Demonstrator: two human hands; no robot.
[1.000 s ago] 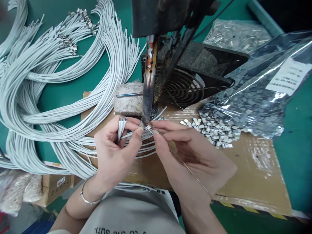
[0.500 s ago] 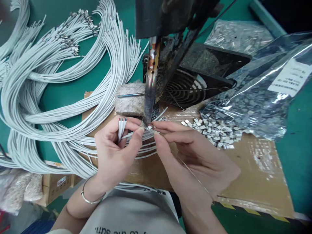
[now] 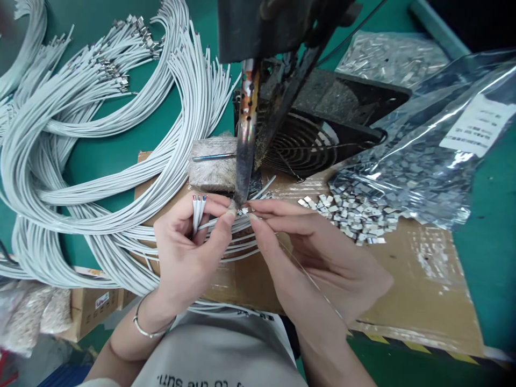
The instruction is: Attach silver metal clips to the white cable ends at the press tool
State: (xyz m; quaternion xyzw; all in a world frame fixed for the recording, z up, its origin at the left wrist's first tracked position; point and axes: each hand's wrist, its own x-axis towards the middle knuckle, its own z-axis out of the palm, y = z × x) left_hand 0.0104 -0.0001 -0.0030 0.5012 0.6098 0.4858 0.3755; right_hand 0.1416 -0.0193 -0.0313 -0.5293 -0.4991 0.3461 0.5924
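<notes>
My left hand [image 3: 189, 252] is closed, with thumb and index finger pinching a cable end by a small silvery connector [image 3: 243, 211]. Several white cables [image 3: 198, 210] with coloured wire ends stick up between its fingers. Directly above the pinch, the tip of an upright soldering iron [image 3: 245, 148] comes down to the connector. From the right, my right hand [image 3: 306, 247] closes its fingertips on a thin solder wire [image 3: 312, 279], which trails back across the wrist. Fingertips hide part of the connector and the exact point of contact.
Large bundles of white cable [image 3: 92, 215] cover the left side. A worn block [image 3: 212, 169] and a dark fan [image 3: 304, 142] stand behind the iron. Loose metal connector shells [image 3: 358, 217] lie on cardboard [image 3: 419, 290], beside a plastic bag [image 3: 423, 156] of more.
The whole view has shifted slightly, so things appear a little further left. Both hands keep their grips at the iron's tip, with hardly any movement.
</notes>
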